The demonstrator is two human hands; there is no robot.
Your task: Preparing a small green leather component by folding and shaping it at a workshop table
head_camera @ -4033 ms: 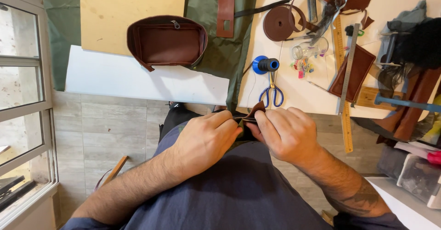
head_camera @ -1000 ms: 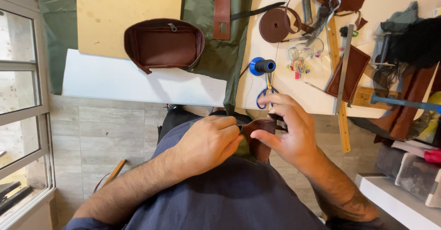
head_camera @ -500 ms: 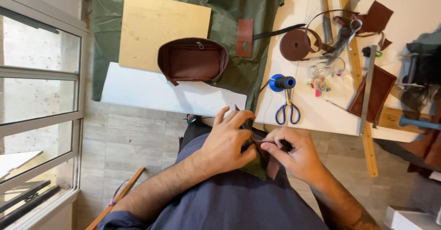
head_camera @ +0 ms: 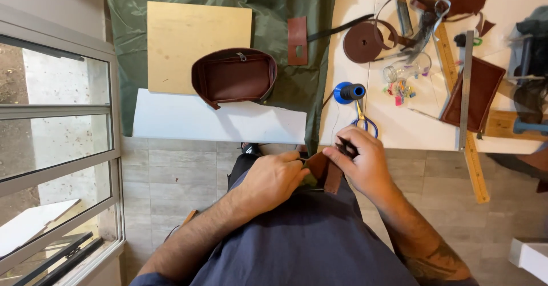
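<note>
— what do the hands hold?
— one brown leather piece (head_camera: pixel 328 172), over the lap just off the table edge. the left hand (head_camera: pixel 274 180) pinches its near edge; the right hand (head_camera: pixel 362 160) grasps the far side, with a small dark tool (head_camera: pixel 347 147) in its fingers.
— and on the table?
— one brown leather bag (head_camera: pixel 234 76), one blue thread spool (head_camera: pixel 349 92), one pair of blue-handled scissors (head_camera: pixel 365 123), one coiled leather strap (head_camera: pixel 364 41).
</note>
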